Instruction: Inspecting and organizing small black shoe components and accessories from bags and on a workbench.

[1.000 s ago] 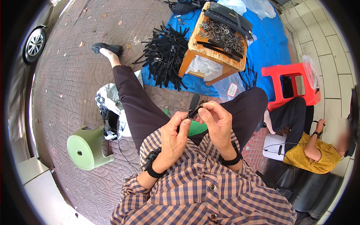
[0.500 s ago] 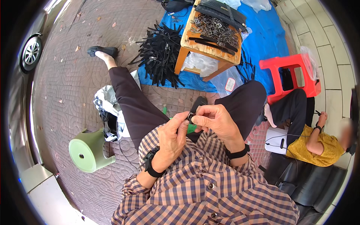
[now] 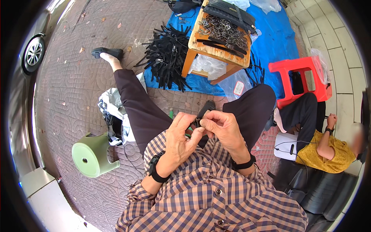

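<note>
Right now, a small dark piece (image 3: 197, 123) is near the centre of the frame, between two hands! The right hand (image 3: 226, 130) has fingers pinched on it; the left hand (image 3: 179, 138) meets it opposite, though whether those fingers clamp it, I can't tell. Up top, metal rings (image 3: 226, 31) heap on the wooden worktop (image 3: 194, 40), black straps (image 3: 167, 60) piled to its left. Lower left, a green stool (image 3: 85, 157)!

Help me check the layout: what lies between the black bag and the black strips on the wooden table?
In the head view, a heap of small metal pieces lies between the black bag and black strips on the wooden table.
</note>
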`<state>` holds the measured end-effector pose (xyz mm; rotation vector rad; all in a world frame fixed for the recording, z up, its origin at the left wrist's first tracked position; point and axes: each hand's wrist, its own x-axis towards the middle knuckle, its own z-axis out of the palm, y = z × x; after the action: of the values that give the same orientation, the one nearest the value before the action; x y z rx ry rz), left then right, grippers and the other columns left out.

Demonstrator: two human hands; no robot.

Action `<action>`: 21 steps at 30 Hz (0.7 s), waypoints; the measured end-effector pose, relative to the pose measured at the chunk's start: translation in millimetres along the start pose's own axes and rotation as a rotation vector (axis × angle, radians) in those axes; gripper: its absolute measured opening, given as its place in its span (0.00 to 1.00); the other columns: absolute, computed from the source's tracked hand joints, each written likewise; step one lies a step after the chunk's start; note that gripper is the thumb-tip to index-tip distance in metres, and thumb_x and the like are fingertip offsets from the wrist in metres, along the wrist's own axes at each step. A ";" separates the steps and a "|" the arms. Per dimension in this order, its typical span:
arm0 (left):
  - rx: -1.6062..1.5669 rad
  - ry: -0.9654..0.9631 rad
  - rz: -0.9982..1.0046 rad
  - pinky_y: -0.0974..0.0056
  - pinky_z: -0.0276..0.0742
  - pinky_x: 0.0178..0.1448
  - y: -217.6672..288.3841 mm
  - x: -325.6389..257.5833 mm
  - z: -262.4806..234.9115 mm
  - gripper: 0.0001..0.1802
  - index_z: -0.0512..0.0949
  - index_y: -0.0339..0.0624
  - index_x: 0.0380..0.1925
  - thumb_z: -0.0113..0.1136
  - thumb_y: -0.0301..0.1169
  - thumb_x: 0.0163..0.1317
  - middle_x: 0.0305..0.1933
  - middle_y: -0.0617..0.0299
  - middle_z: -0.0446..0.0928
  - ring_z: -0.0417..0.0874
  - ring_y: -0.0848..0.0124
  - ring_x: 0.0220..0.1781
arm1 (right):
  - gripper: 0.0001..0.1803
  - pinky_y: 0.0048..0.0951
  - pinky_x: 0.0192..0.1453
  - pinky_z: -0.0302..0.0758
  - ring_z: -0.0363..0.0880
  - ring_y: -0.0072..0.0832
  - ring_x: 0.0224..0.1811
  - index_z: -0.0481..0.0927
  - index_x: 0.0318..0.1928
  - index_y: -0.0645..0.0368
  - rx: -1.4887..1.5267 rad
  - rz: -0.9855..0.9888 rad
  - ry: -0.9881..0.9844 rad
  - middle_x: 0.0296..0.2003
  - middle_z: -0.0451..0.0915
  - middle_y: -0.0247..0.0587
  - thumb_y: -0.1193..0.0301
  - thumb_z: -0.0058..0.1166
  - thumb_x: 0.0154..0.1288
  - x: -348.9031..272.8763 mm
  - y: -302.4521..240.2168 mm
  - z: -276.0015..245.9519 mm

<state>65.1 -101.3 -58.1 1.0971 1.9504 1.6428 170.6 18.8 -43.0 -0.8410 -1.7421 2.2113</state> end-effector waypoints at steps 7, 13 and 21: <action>-0.167 -0.078 -0.137 0.66 0.66 0.27 -10.4 -6.3 -3.3 0.09 0.73 0.35 0.28 0.62 0.29 0.61 0.25 0.58 0.71 0.71 0.69 0.23 | 0.11 0.16 0.28 0.70 0.73 0.16 0.23 0.79 0.35 0.66 -0.061 -0.065 0.086 0.27 0.77 0.32 0.68 0.57 0.68 -3.7 1.8 -0.4; -0.321 -0.175 -0.219 0.64 0.70 0.36 -10.5 -5.8 2.1 0.05 0.75 0.35 0.35 0.56 0.26 0.65 0.28 0.56 0.74 0.75 0.66 0.31 | 0.09 0.17 0.34 0.71 0.73 0.18 0.31 0.77 0.36 0.66 -0.400 -0.222 0.135 0.31 0.75 0.31 0.74 0.62 0.61 2.2 0.7 4.2; -0.245 -0.217 -0.573 0.65 0.65 0.25 -75.4 5.8 5.7 0.12 0.78 0.36 0.30 0.52 0.33 0.65 0.17 0.63 0.73 0.72 0.72 0.19 | 0.06 0.22 0.28 0.71 0.76 0.22 0.23 0.79 0.37 0.65 -0.418 -0.094 0.283 0.28 0.76 0.36 0.75 0.57 0.63 34.1 43.8 4.5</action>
<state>40.8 -94.7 -129.7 0.5262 1.6608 1.3338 148.3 19.4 -93.9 -1.0699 -2.0726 1.5964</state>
